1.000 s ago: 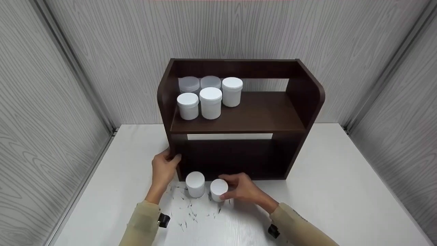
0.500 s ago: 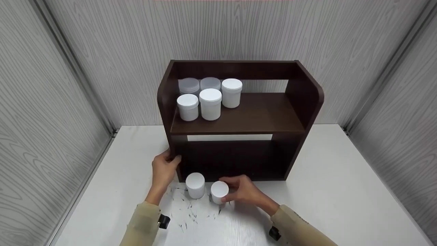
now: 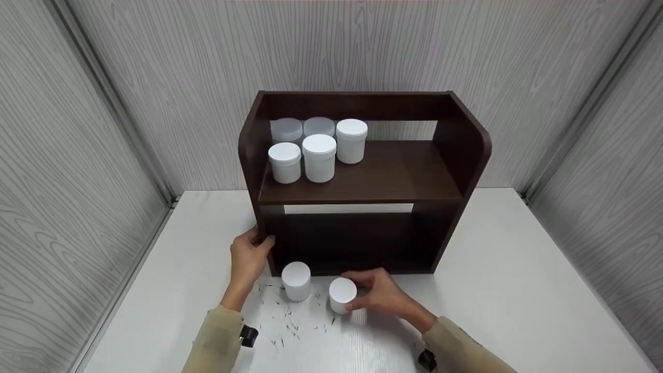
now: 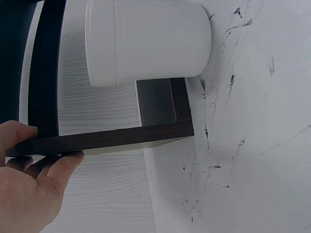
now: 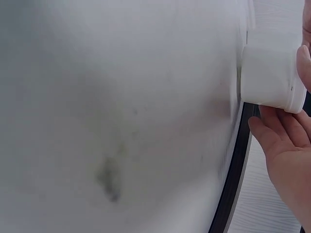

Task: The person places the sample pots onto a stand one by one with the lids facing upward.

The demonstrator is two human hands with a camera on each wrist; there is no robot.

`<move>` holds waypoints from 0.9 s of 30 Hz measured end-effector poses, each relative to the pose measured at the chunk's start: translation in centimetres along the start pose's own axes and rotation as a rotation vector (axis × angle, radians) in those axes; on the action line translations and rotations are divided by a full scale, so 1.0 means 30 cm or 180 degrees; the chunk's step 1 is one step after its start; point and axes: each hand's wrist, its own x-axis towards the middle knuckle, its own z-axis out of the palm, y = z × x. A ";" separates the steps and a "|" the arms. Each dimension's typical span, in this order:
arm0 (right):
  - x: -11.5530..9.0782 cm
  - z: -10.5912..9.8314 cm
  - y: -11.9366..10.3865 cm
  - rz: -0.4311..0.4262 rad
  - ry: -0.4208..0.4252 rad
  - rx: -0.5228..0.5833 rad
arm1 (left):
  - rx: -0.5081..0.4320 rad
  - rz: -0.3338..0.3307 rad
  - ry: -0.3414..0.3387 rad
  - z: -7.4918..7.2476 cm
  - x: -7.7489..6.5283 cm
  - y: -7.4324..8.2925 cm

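In the head view my left hand [image 3: 248, 256] grips the left side panel [image 3: 254, 176] of a dark brown two-tier shelf, thumb on the front edge. The left wrist view shows the same hand [image 4: 36, 182] pinching that panel's edge. My right hand [image 3: 386, 294] holds a small white lidded jar [image 3: 342, 294] upright just in front of the shelf, thumb at its near side and fingers behind. This jar [image 5: 267, 73] also shows between fingers and thumb in the right wrist view. Left of it, another white jar [image 3: 297, 281] stands upright on the table, touched by neither hand.
Several white and translucent lidded jars, one of them a tall white jar [image 3: 319, 160], stand on the left half of the upper shelf board [image 3: 399, 176]. Dark scuff marks streak the white table [image 3: 518, 290]. Grey wood-grain walls [image 3: 362, 46] enclose the back and sides.
My right hand has moved the small jar to the right and slightly nearer, widening the gap from the other jar. The left hand keeps its grip on the panel.
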 end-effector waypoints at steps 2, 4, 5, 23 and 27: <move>-0.010 -0.005 -0.003 0.0005 0.0007 0.0044 | 0.0016 0.0015 0.0010 0.001 0.000 0.001; -0.021 -0.011 -0.009 -0.0001 0.0004 0.0072 | 0.0024 0.0015 0.0029 -0.001 0.001 0.001; -0.026 -0.014 -0.012 0.0006 0.0008 0.0077 | 0.0029 0.0016 0.0033 -0.001 0.001 0.001; -0.123 -0.067 -0.077 0.0067 0.0030 -0.0017 | 0.0077 0.0014 0.0051 0.002 0.009 -0.001; -0.143 -0.080 -0.091 0.0073 -0.0007 -0.0003 | 0.0039 0.0037 -0.0018 0.000 0.006 -0.003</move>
